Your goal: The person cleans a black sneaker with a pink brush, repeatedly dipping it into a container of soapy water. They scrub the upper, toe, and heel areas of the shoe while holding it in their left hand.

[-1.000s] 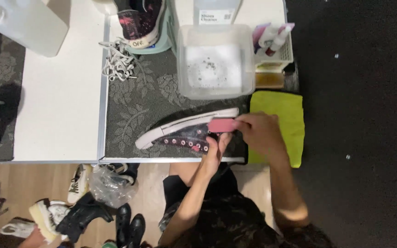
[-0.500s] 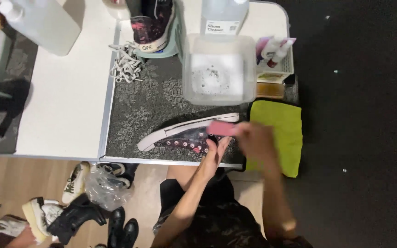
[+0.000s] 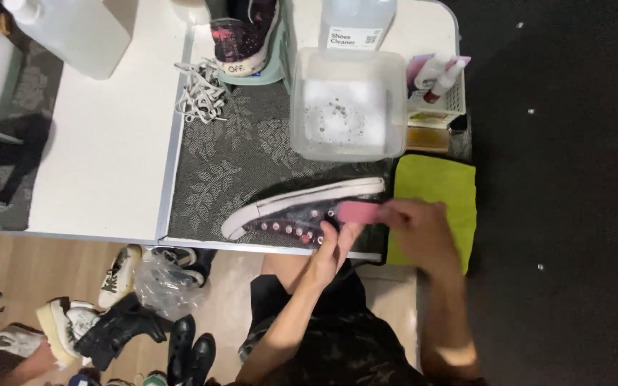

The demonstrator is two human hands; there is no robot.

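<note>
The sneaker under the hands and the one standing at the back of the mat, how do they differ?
The near sneaker lies on its side, white sole facing the tub; the far sneaker stands in a pale green tray. The left hand steadies the near sneaker while the right hand holds a pink brush to it; nothing touches the far sneaker. Both are dark with pink marks, laces out.

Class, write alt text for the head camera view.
Seen from above, a person's right hand rubs a pink brush on a dark sneaker steadied by the left hand, on a patterned mat beside a green cloth.
</note>
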